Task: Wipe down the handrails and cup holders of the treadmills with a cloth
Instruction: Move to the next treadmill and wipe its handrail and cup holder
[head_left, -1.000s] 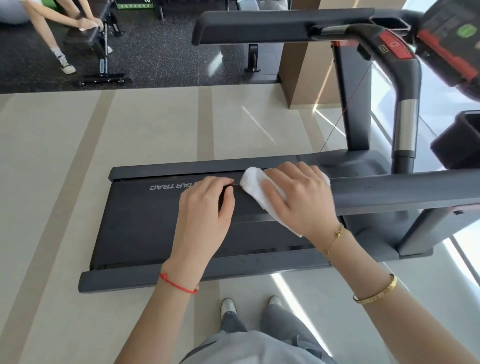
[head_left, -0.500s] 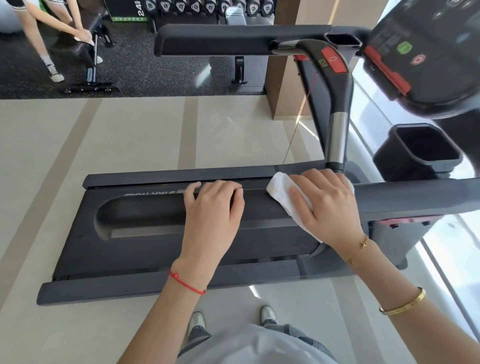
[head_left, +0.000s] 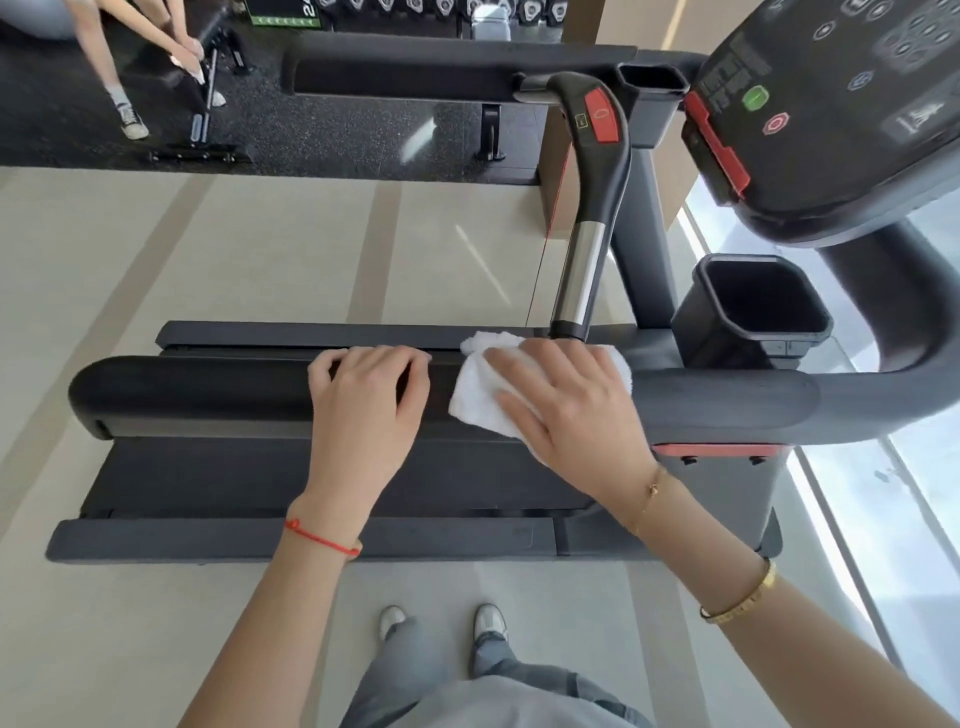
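A dark grey handrail (head_left: 208, 389) of the treadmill runs left to right in front of me. My left hand (head_left: 366, 410) rests on top of it, fingers curled over the far side. Just to the right, my right hand (head_left: 566, 410) presses a white cloth (head_left: 480, 387) flat onto the same rail, fingers spread. A black cup holder (head_left: 758, 306) sits beyond the rail at the right. The far handrail (head_left: 415, 70) and a second cup holder (head_left: 652, 83) lie across the belt.
The console (head_left: 841, 119) with red and green buttons rises at the upper right. A curved bar with a chrome sleeve (head_left: 579, 275) stands just behind my right hand. The treadmill deck (head_left: 311, 478) lies below. Another person bends over a bench (head_left: 197, 88) at far left.
My view has shifted so the near rail's rounded left end shows. Both hands stay on the rail, and the right hand's fingers have spread flatter over the cloth.
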